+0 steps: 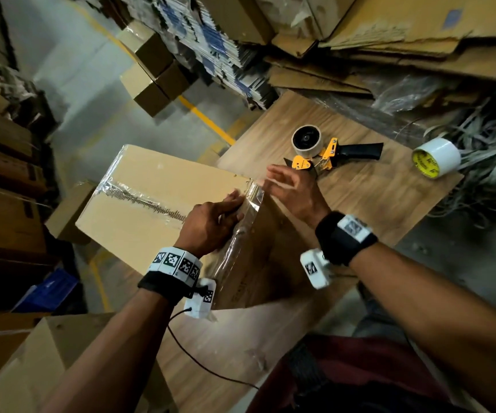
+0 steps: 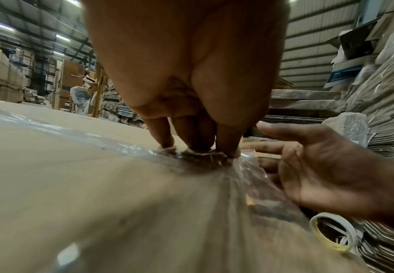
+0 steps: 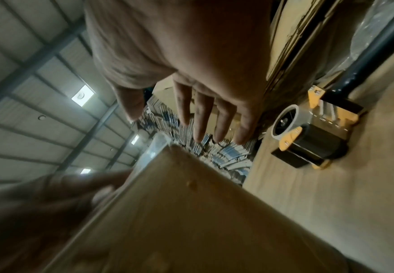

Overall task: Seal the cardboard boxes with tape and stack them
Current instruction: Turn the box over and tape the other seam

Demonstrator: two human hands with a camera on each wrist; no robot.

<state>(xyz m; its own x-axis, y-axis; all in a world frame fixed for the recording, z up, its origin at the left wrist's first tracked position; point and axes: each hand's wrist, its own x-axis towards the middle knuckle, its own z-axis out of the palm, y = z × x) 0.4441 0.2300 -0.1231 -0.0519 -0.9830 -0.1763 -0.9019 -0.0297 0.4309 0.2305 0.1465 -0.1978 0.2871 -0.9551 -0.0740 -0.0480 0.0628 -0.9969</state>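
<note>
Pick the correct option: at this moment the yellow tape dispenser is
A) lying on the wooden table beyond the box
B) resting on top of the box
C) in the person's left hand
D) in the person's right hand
A: the tape dispenser lies on the wooden table, untouched; the right hand is open and empty, and the left hand presses tape on the box.

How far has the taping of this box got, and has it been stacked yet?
Done: clear tape runs along the top seam of the cardboard box. In hand: the left hand presses the tape end over the near edge; the right hand is open, and the tape dispenser lies on the table. Left: stacking this box.
</note>
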